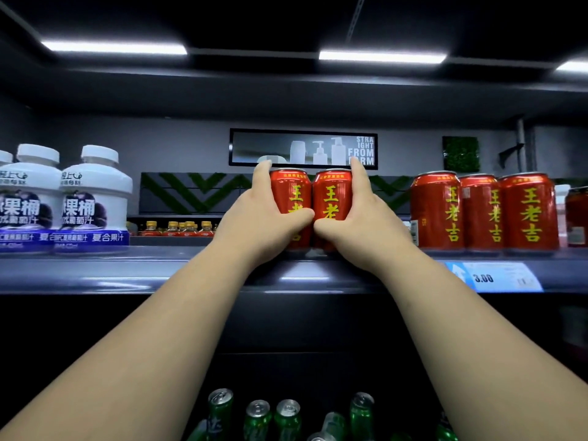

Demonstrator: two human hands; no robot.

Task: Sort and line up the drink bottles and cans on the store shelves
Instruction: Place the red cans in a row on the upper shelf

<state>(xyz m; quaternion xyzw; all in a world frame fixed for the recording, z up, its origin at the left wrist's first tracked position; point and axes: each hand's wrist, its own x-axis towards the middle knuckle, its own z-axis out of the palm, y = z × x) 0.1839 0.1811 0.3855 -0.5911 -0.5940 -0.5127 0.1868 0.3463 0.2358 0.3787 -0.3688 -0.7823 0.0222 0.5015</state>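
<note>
Green cans [288, 415] stand closest to us, low in the head view on a lower shelf, tops up, between our two outstretched forearms.

Further out, our left hand [254, 218] grips the left red can [291, 189]. Its fingers curl round the can's left side, with the fingertips showing near the top rim, and the thumb lies across the front. Our right hand [366, 214] grips the right red can [332, 192] the same way, with fingers up its right side and thumb across the lower front. The two thumbs meet where the cans touch. Both cans stand upright, side by side, on the dark upper shelf [95, 275], pressed together between our hands.

To the right, apart from this pair, three more red cans [483, 211] stand in a close row on the same shelf, labels facing us. A blue and white price tag [496, 276] sits on the shelf edge below them. Well to the left stand white bottles [95, 198] with purple labels. Behind the shelf we see small bottles with yellow caps [178, 229], and a framed sign [302, 148] on the grey wall above our hands.
</note>
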